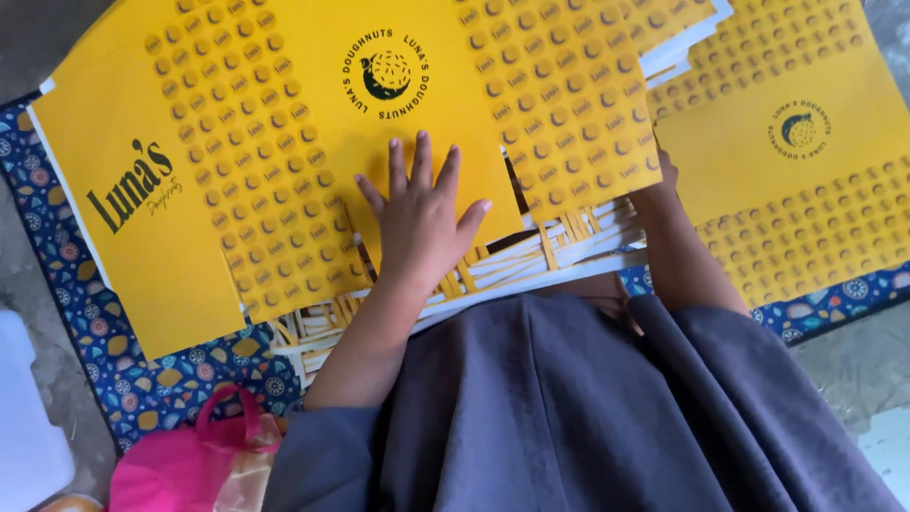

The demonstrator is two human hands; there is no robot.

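2 hands are at work on the yellow printed card sheets. Your left hand (422, 213) lies flat and open, fingers spread, palm pressed on the near edge of the top sheet (284, 142), a large yellow card blank with rows of small round marks and a dark round emblem just beyond your fingertips. Your right hand (667, 173) reaches under the right edge of that same sheet; only the wrist and a little of the hand show, so you cannot tell whether it is open or closed.

Right of the top sheet lies a second yellow sheet (796, 161) with the same pattern, partly overlapped by others. Beneath the top sheet's near edge, a stack of sheet edges (531, 261) shows in yellow and white strips. Under all of it lies a blue patterned mat (85, 322) on the grey floor (853, 365). Nearer to you than the top sheet's left corner sits a pink bag (190, 465), beside your grey garment (569, 417).
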